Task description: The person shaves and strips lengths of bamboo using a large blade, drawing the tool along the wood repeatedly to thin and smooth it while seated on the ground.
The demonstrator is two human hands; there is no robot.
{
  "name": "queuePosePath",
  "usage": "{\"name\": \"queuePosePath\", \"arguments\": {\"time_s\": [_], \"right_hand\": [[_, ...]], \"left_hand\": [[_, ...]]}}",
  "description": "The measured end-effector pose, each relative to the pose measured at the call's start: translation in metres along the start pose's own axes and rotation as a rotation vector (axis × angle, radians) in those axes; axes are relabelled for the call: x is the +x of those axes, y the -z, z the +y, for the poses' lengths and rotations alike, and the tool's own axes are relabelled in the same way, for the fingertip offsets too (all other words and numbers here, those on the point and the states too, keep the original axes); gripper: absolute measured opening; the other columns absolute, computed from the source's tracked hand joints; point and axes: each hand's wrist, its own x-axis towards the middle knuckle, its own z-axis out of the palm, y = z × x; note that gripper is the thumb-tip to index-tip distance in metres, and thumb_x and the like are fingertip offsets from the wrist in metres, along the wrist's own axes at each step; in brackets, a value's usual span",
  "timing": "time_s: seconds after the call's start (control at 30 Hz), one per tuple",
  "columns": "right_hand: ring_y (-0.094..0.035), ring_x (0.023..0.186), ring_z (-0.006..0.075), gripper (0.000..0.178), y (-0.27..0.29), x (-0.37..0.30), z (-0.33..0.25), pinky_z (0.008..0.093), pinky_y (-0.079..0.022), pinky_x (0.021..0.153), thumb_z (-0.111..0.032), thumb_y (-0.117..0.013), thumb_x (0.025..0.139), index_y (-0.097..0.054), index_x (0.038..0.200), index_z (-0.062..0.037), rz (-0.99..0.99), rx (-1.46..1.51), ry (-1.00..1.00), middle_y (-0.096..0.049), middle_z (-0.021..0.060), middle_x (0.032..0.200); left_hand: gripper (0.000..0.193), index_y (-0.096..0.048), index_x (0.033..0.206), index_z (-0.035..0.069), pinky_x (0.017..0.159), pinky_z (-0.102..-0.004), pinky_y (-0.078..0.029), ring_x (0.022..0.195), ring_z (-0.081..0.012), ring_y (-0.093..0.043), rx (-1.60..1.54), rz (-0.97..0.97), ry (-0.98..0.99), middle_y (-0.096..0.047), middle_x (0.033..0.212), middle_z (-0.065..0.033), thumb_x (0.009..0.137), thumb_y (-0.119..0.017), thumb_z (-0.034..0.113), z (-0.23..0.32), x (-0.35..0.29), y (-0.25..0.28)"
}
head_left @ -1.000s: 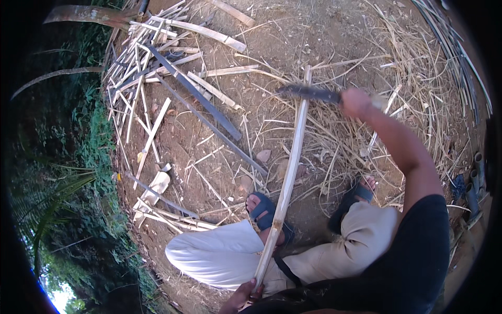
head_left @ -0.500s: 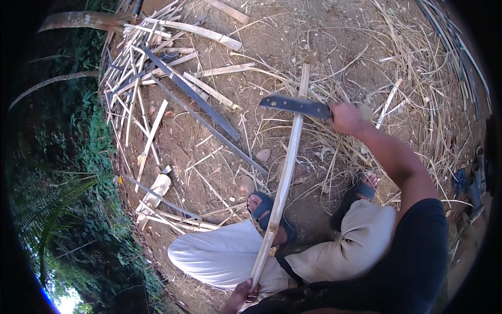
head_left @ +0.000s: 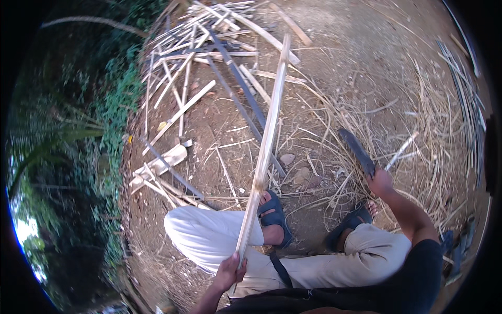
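A long pale bamboo strip [head_left: 269,120] slants up and away from my lap, its far end raised above the ground. Near its lower end, my left hand [head_left: 228,272] is closed around it beside my thigh. Off to the right, my right hand [head_left: 380,183] grips a machete by its handle, which the fingers mostly hide. The dark machete blade [head_left: 356,149] points up and to the left, well apart from the strip, over scattered shavings [head_left: 334,183].
A heap of split bamboo [head_left: 225,31] lies at the far left, with dark long strips [head_left: 240,78] across it. Short bamboo pieces [head_left: 172,157] lie left of my knee. Thin strips [head_left: 465,94] line the far right. Green plants [head_left: 117,94] border the ground on the left.
The machete has come off the strip and moved right and nearer to me. My left hand has risen slightly, and the strip's far end has swung left and upward. The view has shifted.
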Motion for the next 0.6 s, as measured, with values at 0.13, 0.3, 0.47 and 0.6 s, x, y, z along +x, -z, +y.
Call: {"name": "queuePosePath", "arguments": {"time_s": [0.13,0.3,0.47,0.6], "right_hand": [[-0.068,0.084,0.04,0.036,0.032,-0.004,-0.029,0.0482,-0.055,0.077,-0.034,-0.065,0.085,-0.068,0.095,0.0008,-0.18,-0.236,0.125,-0.069,0.0228,0.083],[-0.072,0.082,0.0269,0.056,0.08,0.0,-0.146,0.0353,-0.056,0.077,-0.05,-0.055,0.096,-0.068,0.108,0.003,-0.366,0.607,0.166,-0.073,0.0159,0.094],[-0.069,0.074,0.0195,0.043,0.123,-0.046,-0.255,0.0313,-0.056,0.068,-0.043,-0.056,0.098,-0.056,0.103,-0.0003,-0.593,1.391,0.191,-0.068,0.0154,0.089],[-0.054,0.044,0.0107,0.03,0.12,-0.054,-0.252,0.0249,-0.044,0.04,-0.032,-0.061,0.097,-0.053,0.09,-0.0039,-0.172,1.162,0.195,-0.056,0.0027,0.062]], "left_hand": [[0.055,-0.052,0.095,0.008,0.042,-0.0249,-0.026,0.045,-0.0082,-0.031,-0.295,-0.105,-0.042,-0.037,0.06,0.0019,0.102,-0.034,0.059,0.027,0.027,-0.037],[0.053,-0.046,0.092,0.011,0.04,-0.0234,-0.025,0.045,-0.0064,-0.029,-0.492,-0.342,-0.187,-0.033,0.062,0.0045,0.1,-0.036,0.062,0.053,0.073,-0.095],[0.053,-0.045,0.094,0.013,0.041,-0.0228,-0.027,0.045,-0.006,-0.028,-0.569,-0.453,-0.253,-0.036,0.065,0.0042,0.1,-0.032,0.064,0.06,0.112,-0.17],[0.055,-0.045,0.121,0.007,0.064,-0.0279,-0.04,0.072,-0.0133,-0.047,-0.427,-0.497,-0.483,-0.049,0.085,-0.0054,0.103,-0.031,0.057,0.047,0.123,-0.224]]}}
